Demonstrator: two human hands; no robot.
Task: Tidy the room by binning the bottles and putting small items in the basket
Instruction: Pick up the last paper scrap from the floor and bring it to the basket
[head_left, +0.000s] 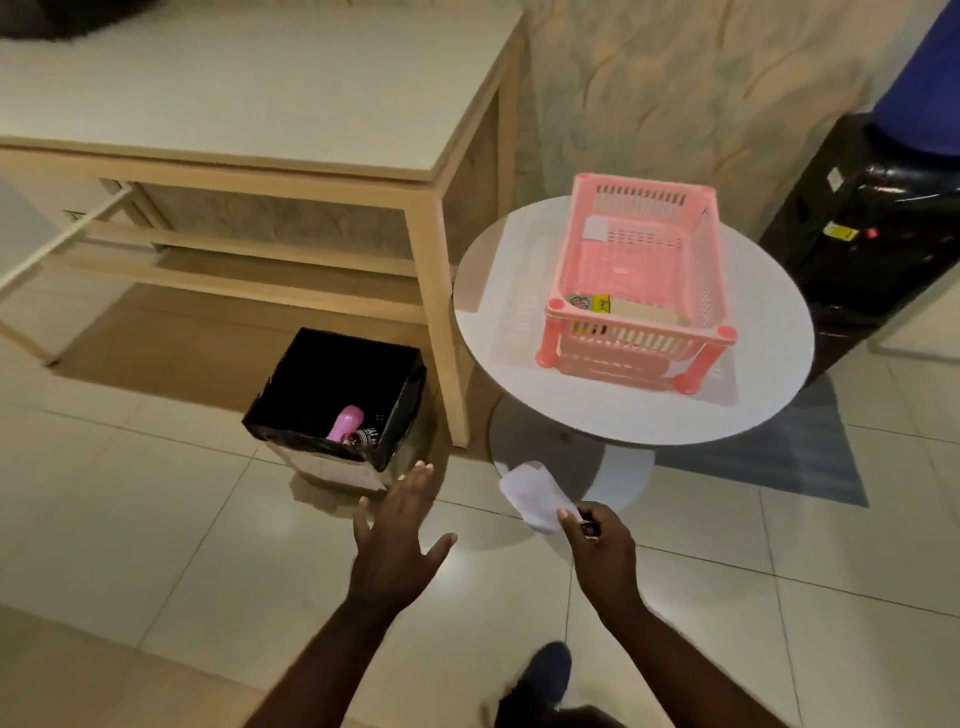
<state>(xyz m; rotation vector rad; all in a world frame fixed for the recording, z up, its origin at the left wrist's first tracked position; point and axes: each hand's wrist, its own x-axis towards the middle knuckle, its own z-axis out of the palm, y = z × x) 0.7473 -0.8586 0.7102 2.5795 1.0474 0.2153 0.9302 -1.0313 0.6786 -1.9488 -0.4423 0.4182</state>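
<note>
Bin (291, 415) w/ pink bottle (345, 423) inside sits on floor far left; left hand (397, 530) just beside it, fingers spread, holding nothing. Right hand (602, 540) pinches white paper slip (532, 496) by one corner, looks light, floppy, prob flutters. Basket (641, 291) on round table (483, 312) up right, near table edge, open room above.

R hand (602, 540) pinches paper (532, 496)
</note>
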